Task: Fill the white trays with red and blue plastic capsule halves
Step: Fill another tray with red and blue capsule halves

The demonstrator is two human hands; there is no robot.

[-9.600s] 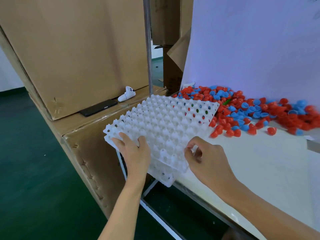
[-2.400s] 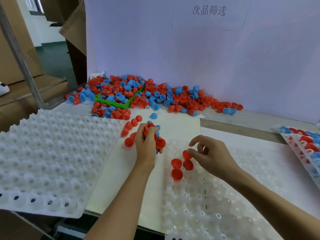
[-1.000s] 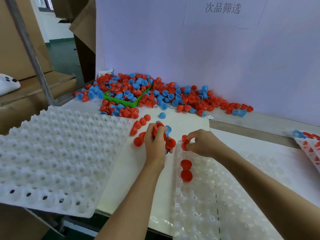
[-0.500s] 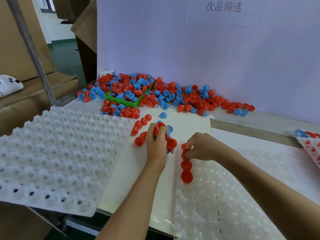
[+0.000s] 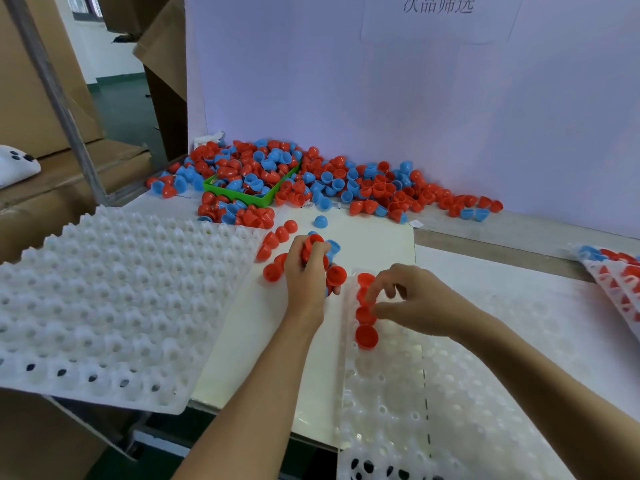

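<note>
Pale lilac board (image 5: 398,98) backs a white worktop (image 5: 277,341) where two bare hands meet near the middle. Curled tightly, the left hand (image 5: 306,277) grips a clutch of red and blue capsule halves (image 5: 317,252), one red cup (image 5: 336,274) poking out at its right side. Just beside it, the right hand (image 5: 408,301) hangs over the near white tray (image 5: 467,393), its fingers bent loosely above the tray's left column with the fingertips (image 5: 372,296) at the red halves there; whether they pinch one cannot be told. Four red halves (image 5: 366,336) sit in that column, open side up, one below another. A few loose red halves (image 5: 273,244) lie on the worktop left of the left hand, and a single blue one (image 5: 320,221) lies farther back. Behind them a big heap of red and blue halves (image 5: 363,188) spreads along the board, burying a green bin (image 5: 242,195). A second white tray (image 5: 110,299), unfilled, overhangs the worktop's left edge. At the far right edge, a filled tray (image 5: 620,271) shows its corner.
</note>
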